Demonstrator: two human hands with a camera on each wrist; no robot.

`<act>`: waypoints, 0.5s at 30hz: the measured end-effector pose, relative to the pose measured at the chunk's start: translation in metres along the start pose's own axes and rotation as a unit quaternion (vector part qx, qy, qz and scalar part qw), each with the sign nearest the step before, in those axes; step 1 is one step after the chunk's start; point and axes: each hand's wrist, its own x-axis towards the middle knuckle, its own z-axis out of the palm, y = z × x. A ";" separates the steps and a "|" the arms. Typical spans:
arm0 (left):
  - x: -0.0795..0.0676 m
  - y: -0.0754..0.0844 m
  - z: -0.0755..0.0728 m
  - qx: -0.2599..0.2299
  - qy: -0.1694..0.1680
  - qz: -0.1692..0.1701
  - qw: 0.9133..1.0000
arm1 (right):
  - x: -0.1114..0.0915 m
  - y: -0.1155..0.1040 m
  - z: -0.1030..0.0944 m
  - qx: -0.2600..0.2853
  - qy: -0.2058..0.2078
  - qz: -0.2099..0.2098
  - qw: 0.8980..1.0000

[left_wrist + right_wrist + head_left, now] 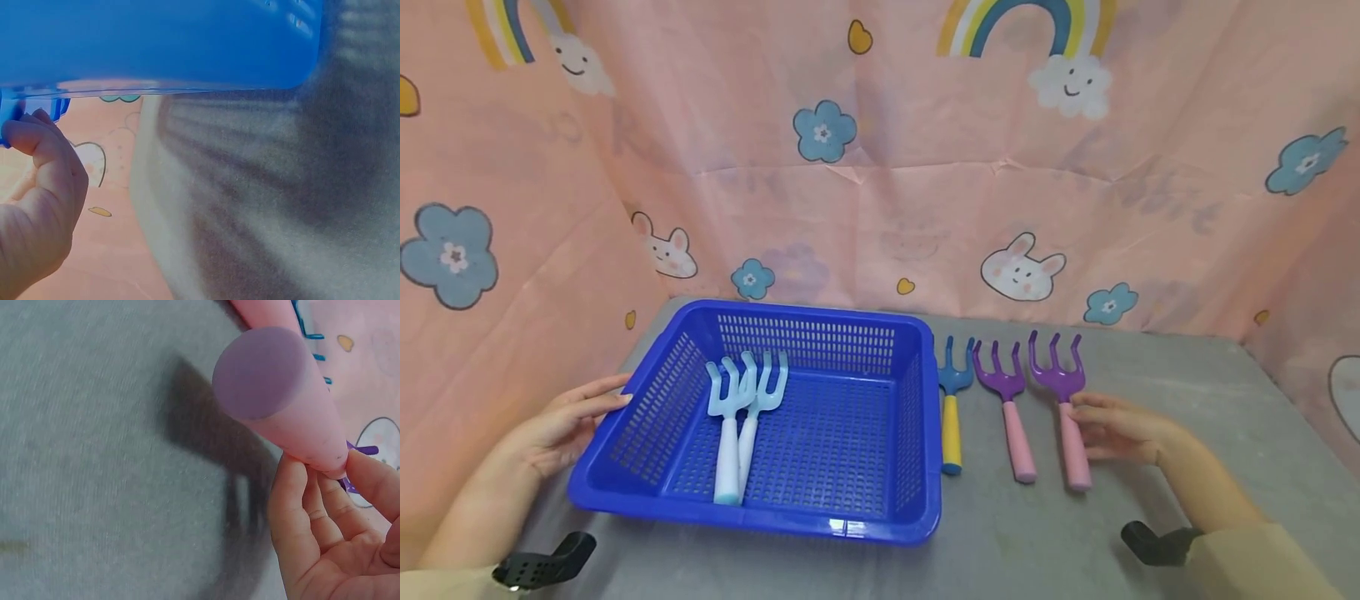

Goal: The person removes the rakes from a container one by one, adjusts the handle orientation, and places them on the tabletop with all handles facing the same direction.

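On the left of the head view, my left hand (568, 421) grips the rim of a blue plastic basket (752, 527), fingers at its left edge. Inside the basket, two light blue hand rakes (727, 450) with pale handles lie partly crossed, tines toward the back. To the right of the basket, my right hand (1120, 429) pinches the pink handle of a purple hand rake (1060, 379). Thumb and fingertips meet around that handle in the right wrist view, with its round purple end (262, 374) toward the camera and a shadow on the table below.
Between the basket and my right hand lie another purple hand rake (1015, 433) with a pink handle and a blue hand rake (952, 425) with a yellow handle, close by the basket wall. Pink printed cloth (880, 217) encloses the grey table (1022, 542) behind and at both sides.
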 end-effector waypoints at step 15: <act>0.000 0.001 0.002 0.022 0.036 0.010 0.999 | 0.004 0.006 -0.002 0.007 -0.004 0.016 1.000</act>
